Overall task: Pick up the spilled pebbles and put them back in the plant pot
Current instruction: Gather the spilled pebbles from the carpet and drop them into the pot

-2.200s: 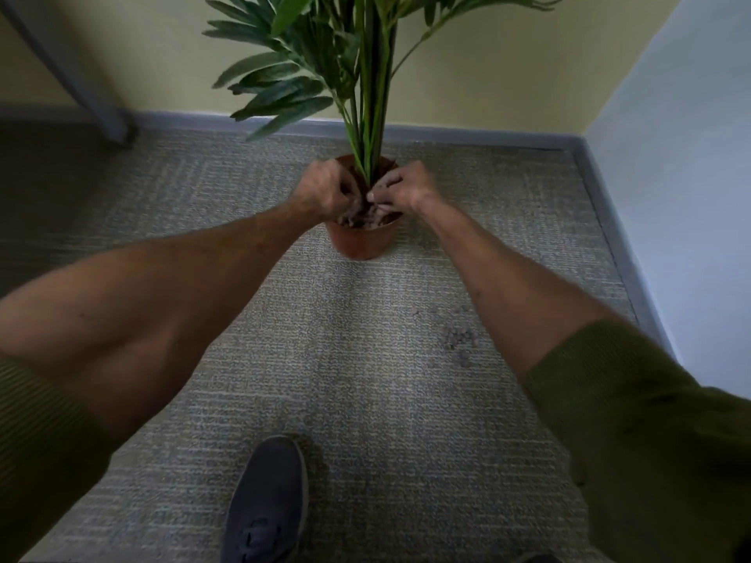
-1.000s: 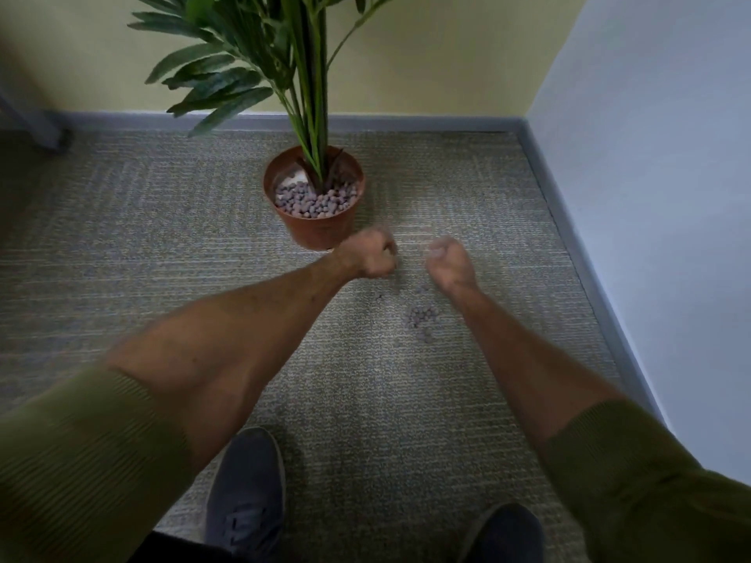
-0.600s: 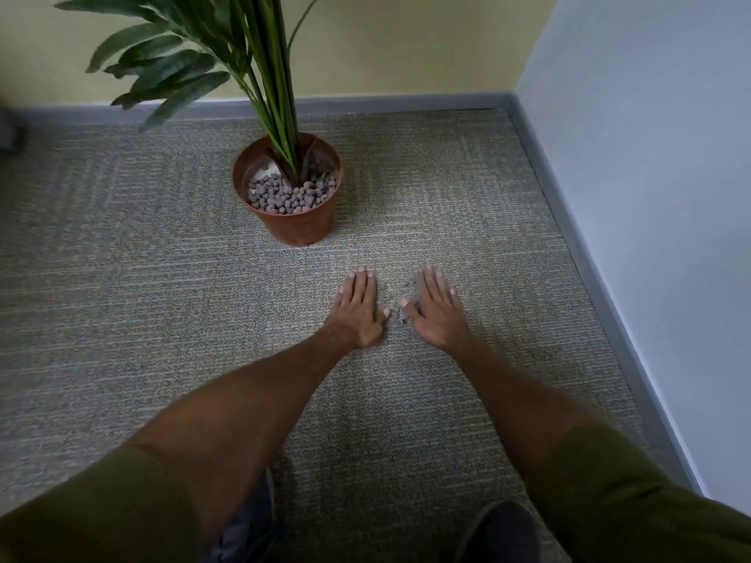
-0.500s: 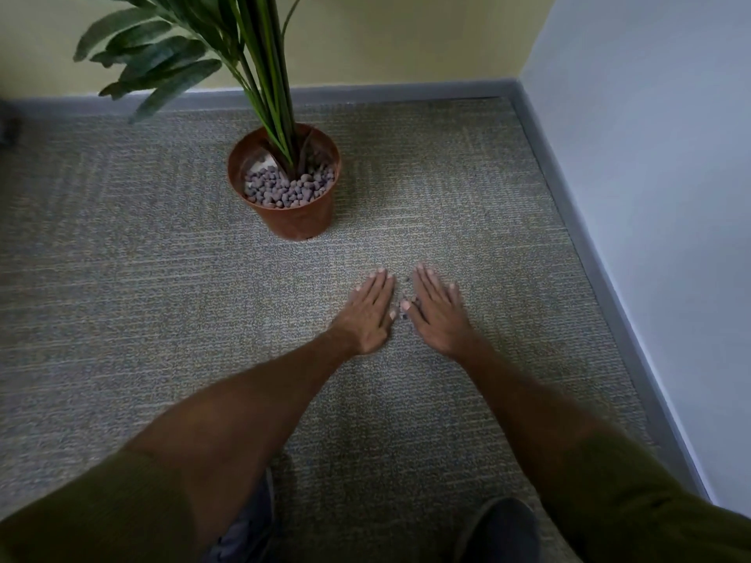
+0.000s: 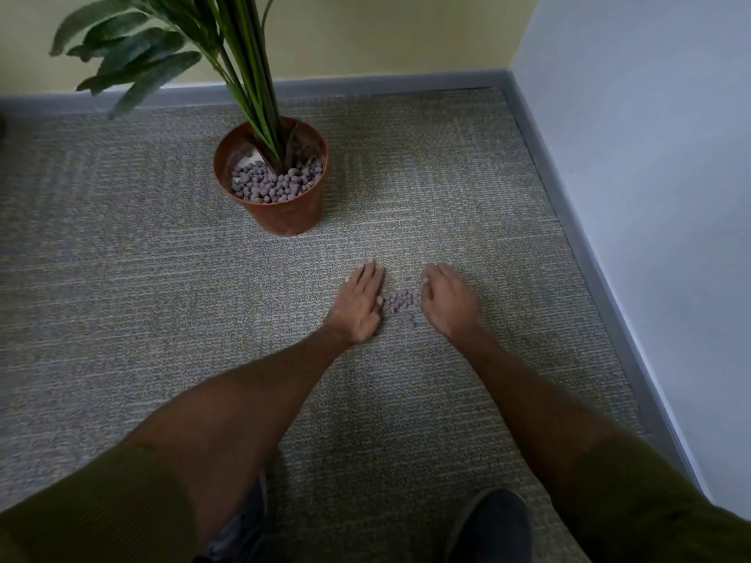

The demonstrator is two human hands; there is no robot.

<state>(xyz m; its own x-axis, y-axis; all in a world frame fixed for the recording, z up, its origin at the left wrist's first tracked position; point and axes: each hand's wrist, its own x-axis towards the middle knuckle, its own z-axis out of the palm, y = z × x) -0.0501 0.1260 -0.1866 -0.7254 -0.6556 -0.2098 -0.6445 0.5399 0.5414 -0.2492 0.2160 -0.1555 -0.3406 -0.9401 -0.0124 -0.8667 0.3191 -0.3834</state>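
- While spilled pebbles [image 5: 400,302] lie between them, left hand [image 5: 359,304] rests flat on carpet [image 5: 122,278], fingers pressed together.
- Right hand [image 5: 447,304]: fingers bent, together.
- Plant pot [image 5: 284,215] nearer carpet's far edge.

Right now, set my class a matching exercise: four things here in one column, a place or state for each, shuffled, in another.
Column one
1 plant pot
2 spilled pebbles
3 left hand
4 right hand

Column two
a fingers bent, rightmost
b upright, orange-brown
c fingers straight, flat on carpet
d heaped between both hands

Pairs: 1-b, 2-d, 3-c, 4-a
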